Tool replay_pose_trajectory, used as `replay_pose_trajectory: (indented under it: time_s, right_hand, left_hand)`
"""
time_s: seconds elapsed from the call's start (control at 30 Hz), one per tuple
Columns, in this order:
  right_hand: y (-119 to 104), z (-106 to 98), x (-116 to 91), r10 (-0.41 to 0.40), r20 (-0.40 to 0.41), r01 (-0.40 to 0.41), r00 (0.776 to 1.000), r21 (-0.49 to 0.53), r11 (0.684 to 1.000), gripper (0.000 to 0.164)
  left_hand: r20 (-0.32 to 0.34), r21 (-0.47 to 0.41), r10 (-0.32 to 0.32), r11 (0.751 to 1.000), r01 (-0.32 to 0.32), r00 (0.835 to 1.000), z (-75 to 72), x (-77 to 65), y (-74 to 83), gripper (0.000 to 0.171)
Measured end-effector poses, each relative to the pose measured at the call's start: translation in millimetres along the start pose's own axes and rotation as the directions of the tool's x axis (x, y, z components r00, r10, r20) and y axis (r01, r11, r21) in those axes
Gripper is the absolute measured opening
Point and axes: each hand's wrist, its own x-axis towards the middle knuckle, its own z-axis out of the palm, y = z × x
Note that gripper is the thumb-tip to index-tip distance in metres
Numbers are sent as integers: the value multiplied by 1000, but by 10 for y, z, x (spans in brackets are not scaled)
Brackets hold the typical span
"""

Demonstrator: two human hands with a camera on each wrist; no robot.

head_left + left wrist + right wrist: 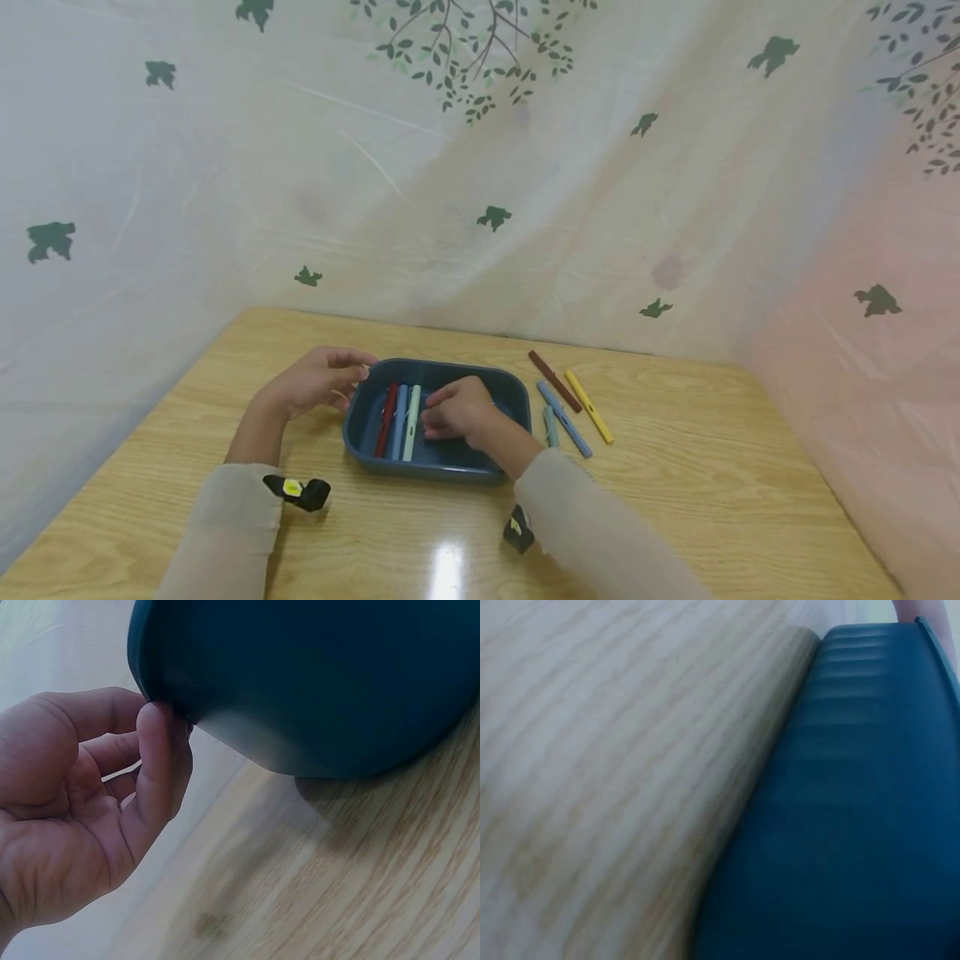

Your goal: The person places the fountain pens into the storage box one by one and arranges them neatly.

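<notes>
At the far left of the pair, the person's left hand (318,383) pinches the left end of the dark blue tray (431,472), fingers bent and thumb close to them, the tips meeting at the rim; the left wrist view shows this contact from the palm side. The tray sits on the wooden table (360,542), its left end right at those fingertips.

Inside it, next to the left wall, a dark red pen (386,421), a blue pen (401,422) and a mint pen (411,423) lie side by side, lengthwise from the near wall toward the far one.

Just right of the mint pen, the right hand (461,411) reaches down into the tray, back of the hand up, fingers bent and pointing left toward that pen. Whether these fingers hold anything cannot be told: the hand itself covers the space below, and the right wrist view shows only table and tray wall.

Right of the tray, on the table, lie a teal pen (551,426) close to the wall, a brown pen (553,380), a second blue pen (564,419) and a yellow pen (588,407), outermost.
</notes>
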Motion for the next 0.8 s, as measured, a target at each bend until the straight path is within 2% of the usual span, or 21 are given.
replay_pose_trajectory:
  time_s: [0.17,0.5,0.8]
  right_hand:
    - [-54,-79,-23,-42,14,42,999,9,999,22]
    - [-209,-274,-104,-76,29,76,997,-5,997,28]
    - [-331,-515,-190,-146,3,146,989,-51,988,29]
  left_hand:
    - [-9,2,-2,1000,2,1000,5,-1,-9,40]
    - [-14,8,0,1000,0,1000,10,-1,-20,41]
    - [-11,8,5,1000,-5,1000,13,1,-24,40]
